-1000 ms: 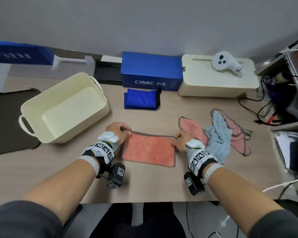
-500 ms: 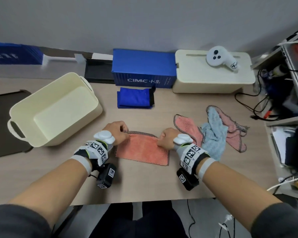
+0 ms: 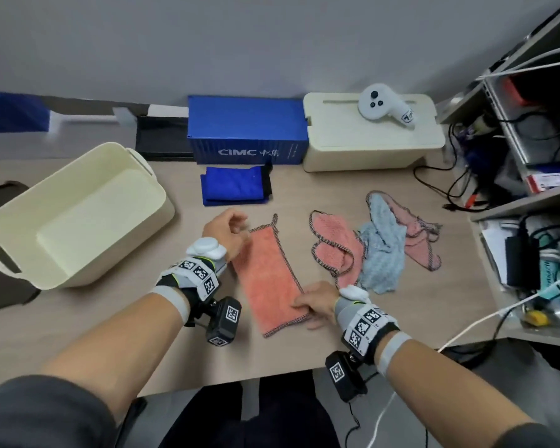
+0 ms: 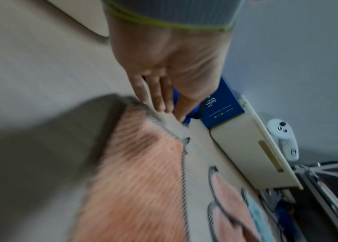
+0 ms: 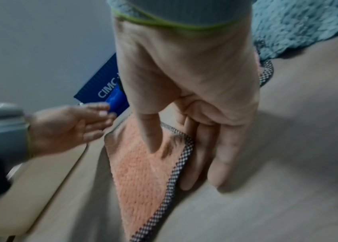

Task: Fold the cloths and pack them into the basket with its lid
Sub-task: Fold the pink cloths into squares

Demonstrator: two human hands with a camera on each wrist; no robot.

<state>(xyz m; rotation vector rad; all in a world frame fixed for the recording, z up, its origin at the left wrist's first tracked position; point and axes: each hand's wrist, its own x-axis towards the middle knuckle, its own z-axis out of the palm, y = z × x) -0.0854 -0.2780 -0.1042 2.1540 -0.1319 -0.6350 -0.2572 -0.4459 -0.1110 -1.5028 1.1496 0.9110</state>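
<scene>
Between both hands, the orange cloth [image 3: 267,276]: right hand [image 3: 316,302] pinches its near edge, left hand [image 3: 225,232] hovers slack.

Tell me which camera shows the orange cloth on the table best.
The head view. It shows the whole orange cloth flat on the table, with the right hand at its near corner. The right wrist view shows that corner sharply, pinched under the thumb. The left wrist view shows the cloth blurred.

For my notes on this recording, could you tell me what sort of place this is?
Probably an office or lab workbench: a white handheld controller on a cream lidded box, and open metal shelving crammed with cables.
</scene>
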